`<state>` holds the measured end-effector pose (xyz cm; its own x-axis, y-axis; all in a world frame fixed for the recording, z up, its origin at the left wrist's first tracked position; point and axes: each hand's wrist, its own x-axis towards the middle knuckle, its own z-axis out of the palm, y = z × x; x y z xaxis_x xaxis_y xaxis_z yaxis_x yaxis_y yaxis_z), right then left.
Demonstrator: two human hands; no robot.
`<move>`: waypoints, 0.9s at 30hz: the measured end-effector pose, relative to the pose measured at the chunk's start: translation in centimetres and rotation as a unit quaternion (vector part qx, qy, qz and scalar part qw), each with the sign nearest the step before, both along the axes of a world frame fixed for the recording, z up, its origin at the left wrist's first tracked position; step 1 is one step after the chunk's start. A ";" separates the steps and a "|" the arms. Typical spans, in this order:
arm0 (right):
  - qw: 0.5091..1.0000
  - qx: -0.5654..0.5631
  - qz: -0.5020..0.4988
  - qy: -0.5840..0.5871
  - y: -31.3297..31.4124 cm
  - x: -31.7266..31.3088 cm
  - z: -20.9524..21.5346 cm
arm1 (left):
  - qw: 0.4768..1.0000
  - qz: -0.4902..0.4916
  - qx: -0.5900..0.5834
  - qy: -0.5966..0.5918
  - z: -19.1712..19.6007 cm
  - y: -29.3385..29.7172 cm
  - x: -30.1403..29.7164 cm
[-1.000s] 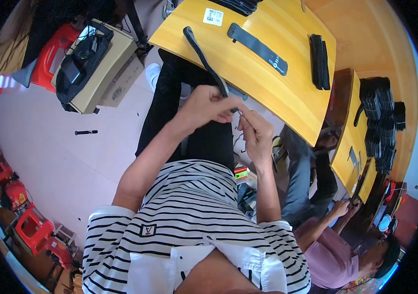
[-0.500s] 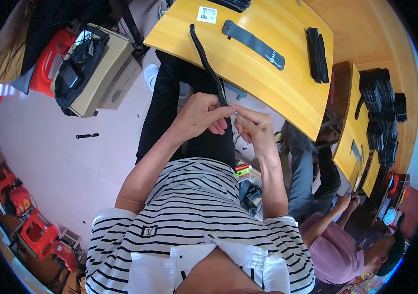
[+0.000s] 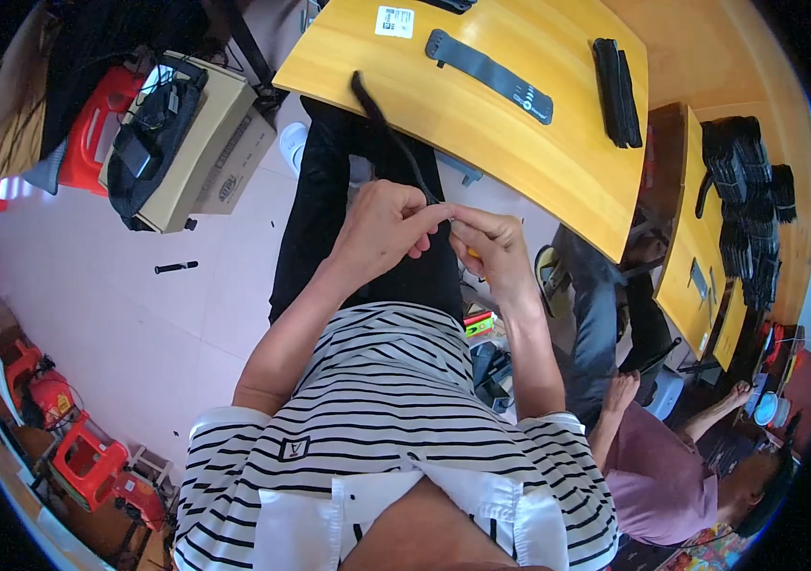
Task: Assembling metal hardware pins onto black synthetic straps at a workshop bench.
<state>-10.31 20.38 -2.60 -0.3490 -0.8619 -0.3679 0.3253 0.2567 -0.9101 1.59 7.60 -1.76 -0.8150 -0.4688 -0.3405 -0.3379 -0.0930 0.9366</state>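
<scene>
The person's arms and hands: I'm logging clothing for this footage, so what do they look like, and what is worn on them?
The left hand and right hand wear no gloves. The left arm and right arm show no watch, cable or marking. The left sleeve and right sleeve are short and white, with thin black stripes.

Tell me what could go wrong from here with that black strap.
Snagging: the black strap runs from the left hand toward the yellow desk, so its loose end might catch on the edge.

Slipping: the right hand works close against the left fingers, around an orange thing mostly hidden; a slip could hurt a finger if it is sharp.

Dropping: both hands are off the desk, so something let go could reach the floor.
</scene>
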 end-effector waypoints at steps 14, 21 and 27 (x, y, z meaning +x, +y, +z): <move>0.990 -0.058 -0.001 -0.128 -0.4 1.4 -0.5 | 0.980 0.060 0.087 0.171 0.2 2.4 0.2; 0.990 -0.023 -0.105 0.094 0.7 0.2 2.6 | 0.982 0.117 0.067 0.131 1.5 1.7 1.9; 0.950 -0.128 0.040 0.281 -0.6 0.7 2.7 | 0.987 0.045 0.107 0.111 1.9 2.0 2.3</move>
